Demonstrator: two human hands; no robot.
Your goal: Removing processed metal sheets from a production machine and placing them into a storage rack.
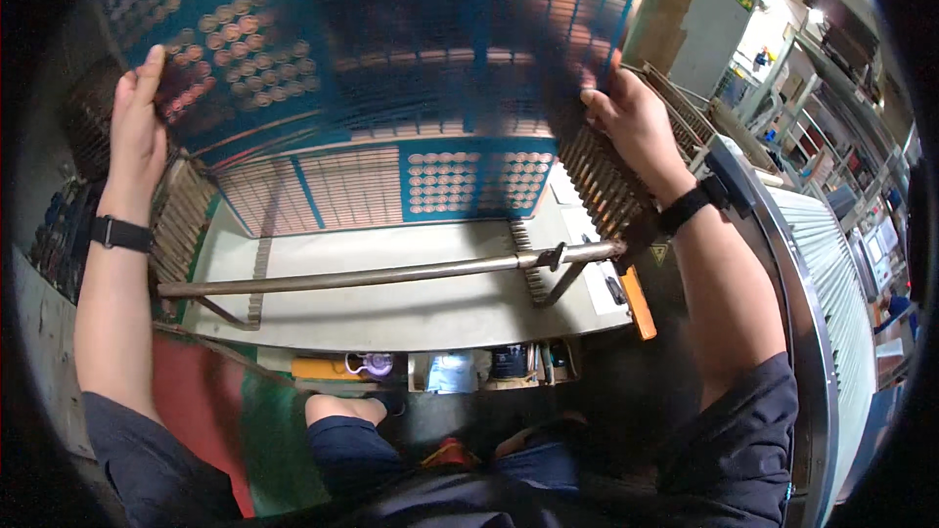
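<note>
A large blue circuit board panel (391,34) with copper-coloured round pads and strips is held up in front of me. At its left edge my left hand (140,127) is closed, thumb pointing up along the edge. My right hand (631,117) pinches the opposite edge, its thumb on the near side; some fingers are hidden. Lower and partly behind it, more blue panels with copper patterns stand upright, the nearest panel (347,188) showing round pads on its right half. Toothed slot bars (606,186) flank them.
A metal rod (362,279) crosses the front of the white rack base (391,318). Below is a shelf with a purple-handled item (372,364) and small boxes. To my right stands a metal-edged machine with pale slats (822,274). An orange piece (639,303) sits at the rack's right corner.
</note>
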